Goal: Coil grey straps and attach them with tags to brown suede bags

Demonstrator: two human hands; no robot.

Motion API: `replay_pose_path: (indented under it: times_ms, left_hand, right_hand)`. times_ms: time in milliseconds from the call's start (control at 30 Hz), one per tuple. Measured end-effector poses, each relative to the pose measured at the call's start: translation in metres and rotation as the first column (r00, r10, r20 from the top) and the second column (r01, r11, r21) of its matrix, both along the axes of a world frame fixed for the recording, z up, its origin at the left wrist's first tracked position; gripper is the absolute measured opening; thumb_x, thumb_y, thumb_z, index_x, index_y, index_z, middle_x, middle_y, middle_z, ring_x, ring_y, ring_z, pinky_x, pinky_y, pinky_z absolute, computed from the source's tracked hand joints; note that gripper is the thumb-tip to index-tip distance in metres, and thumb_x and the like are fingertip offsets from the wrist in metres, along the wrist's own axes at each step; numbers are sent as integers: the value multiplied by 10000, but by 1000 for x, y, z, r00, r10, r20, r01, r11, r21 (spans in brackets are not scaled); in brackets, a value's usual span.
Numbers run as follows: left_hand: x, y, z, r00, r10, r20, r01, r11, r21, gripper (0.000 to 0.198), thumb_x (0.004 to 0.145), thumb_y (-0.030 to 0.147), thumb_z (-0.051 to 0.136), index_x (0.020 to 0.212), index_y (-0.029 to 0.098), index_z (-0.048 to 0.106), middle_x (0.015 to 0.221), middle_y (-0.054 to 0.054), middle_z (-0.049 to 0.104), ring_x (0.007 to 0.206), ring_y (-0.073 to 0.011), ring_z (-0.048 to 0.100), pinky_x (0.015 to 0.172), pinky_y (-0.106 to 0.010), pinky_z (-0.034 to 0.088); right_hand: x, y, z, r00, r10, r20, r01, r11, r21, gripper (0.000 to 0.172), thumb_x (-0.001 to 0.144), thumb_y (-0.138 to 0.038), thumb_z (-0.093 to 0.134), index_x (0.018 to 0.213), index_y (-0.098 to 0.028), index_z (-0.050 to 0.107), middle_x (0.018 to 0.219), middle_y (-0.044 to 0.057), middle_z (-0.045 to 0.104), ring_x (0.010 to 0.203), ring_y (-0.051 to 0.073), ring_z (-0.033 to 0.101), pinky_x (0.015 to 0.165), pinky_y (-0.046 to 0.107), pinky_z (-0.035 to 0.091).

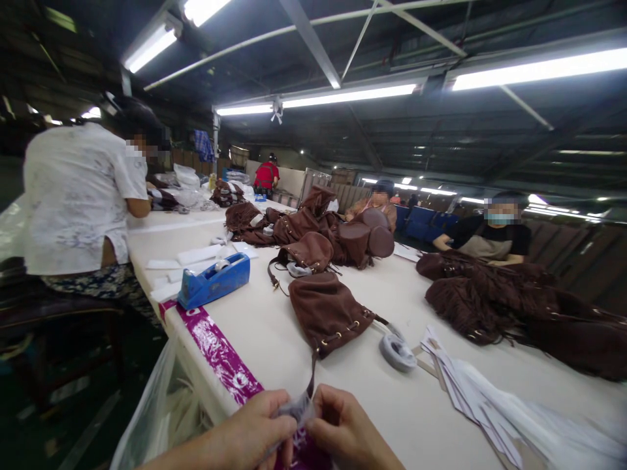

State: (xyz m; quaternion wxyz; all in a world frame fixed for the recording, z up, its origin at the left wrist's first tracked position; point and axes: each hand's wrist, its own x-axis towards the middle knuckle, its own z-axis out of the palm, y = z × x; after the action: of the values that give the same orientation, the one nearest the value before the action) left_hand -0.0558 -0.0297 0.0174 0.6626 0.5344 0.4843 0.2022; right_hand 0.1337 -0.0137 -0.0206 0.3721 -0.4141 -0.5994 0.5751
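A brown drawstring bag (330, 312) with gold eyelets lies on the table in front of me. Its thin strap (311, 378) runs toward me and ends in a greyish translucent wrapping (296, 410). My left hand (262, 427) is closed around this wrapped strap, thumb and index finger pinching it. At the other side of it, my right hand (345, 424) is closed too, its fingertips pinching the wrapping's edge. To the right of the bag lies a coiled grey-wrapped strap (396, 352).
A blue tape dispenser (214, 279) stands by the left table edge, near purple printed tape (220, 356). More brown bags (313, 228) are heaped behind. Fringed brown bags (482, 300) and paper strips (465, 391) lie right. Co-workers (83, 196) are around the table (372, 405).
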Motion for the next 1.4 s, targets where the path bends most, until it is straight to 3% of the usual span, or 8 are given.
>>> replay_pose_path:
  times_ms: [167, 300, 467, 567, 633, 867, 1233, 1400]
  left_hand:
    - [-3, -5, 0, 984, 93, -149, -30, 926, 376, 34, 735, 187, 500, 728, 213, 521, 656, 4, 576, 620, -165, 524, 571, -242, 366]
    - [-3, -15, -2, 965, 196, -172, -92, 872, 482, 175, 713, 258, 647, 887, 241, 636, 934, -53, 662, 960, -281, 561, 905, -335, 356]
    - [2, -24, 0, 975, 138, 172, -153, 985, 79, 270, 691, 361, 680, 923, 228, 640, 951, -35, 663, 958, -253, 574, 894, -328, 402]
    - [2, -25, -8, 876, 237, 420, -75, 927, -368, 405, 645, 521, 697, 831, 171, 609, 795, -59, 651, 712, -183, 592, 705, -269, 448]
    - [3, -24, -20, 836, 298, 462, -58, 883, -465, 489, 565, 526, 776, 819, 149, 595, 757, -72, 652, 605, -135, 572, 620, -224, 422]
    - [26, -16, -56, 868, 251, 428, -167, 960, -224, 574, 438, 593, 821, 685, 133, 584, 598, -41, 621, 505, -126, 534, 527, -230, 389]
    - [47, -5, -22, 839, 400, 369, -288, 902, -322, 205, 776, 335, 580, 855, 166, 494, 652, -17, 616, 469, -107, 528, 483, -225, 411]
    - [44, 0, -24, 841, 383, 383, -285, 914, -290, 218, 839, 368, 535, 827, 153, 503, 639, -17, 599, 451, -87, 496, 455, -198, 392]
  right_hand:
    - [2, 10, 0, 957, -290, 34, 289, 929, -229, 507, 704, -689, 614, 736, -187, 545, 566, -11, 577, 433, 107, 485, 390, 196, 306]
    - [-16, 20, 12, 936, -313, 162, 346, 903, -253, 376, 704, -506, 694, 620, -171, 546, 474, -23, 539, 361, 80, 433, 348, 189, 228]
    - [-27, 28, 19, 968, -236, 92, 251, 938, -240, 224, 620, -315, 729, 660, -171, 562, 563, -3, 655, 376, 73, 423, 372, 203, 267]
    - [-28, 25, 14, 962, -230, -149, 172, 929, -329, 346, 619, -391, 770, 800, -155, 593, 796, 60, 729, 508, 90, 520, 449, 197, 355]
    - [-30, 22, 9, 922, -279, -270, 164, 910, -381, 439, 568, -405, 834, 835, -151, 595, 815, 65, 727, 570, 100, 563, 495, 193, 389]
    - [-45, 19, 5, 832, -398, -386, 202, 866, -457, 528, 461, -401, 905, 778, -158, 560, 722, 39, 692, 569, 110, 590, 543, 219, 447]
    - [-28, 20, 21, 901, -322, -290, 179, 886, -427, 466, 539, -438, 848, 771, -150, 563, 734, 66, 713, 549, 126, 586, 468, 207, 378]
    - [-25, 29, 20, 903, -336, -269, 130, 809, -573, 369, 672, -448, 745, 788, -136, 584, 766, 68, 705, 552, 125, 600, 440, 194, 367]
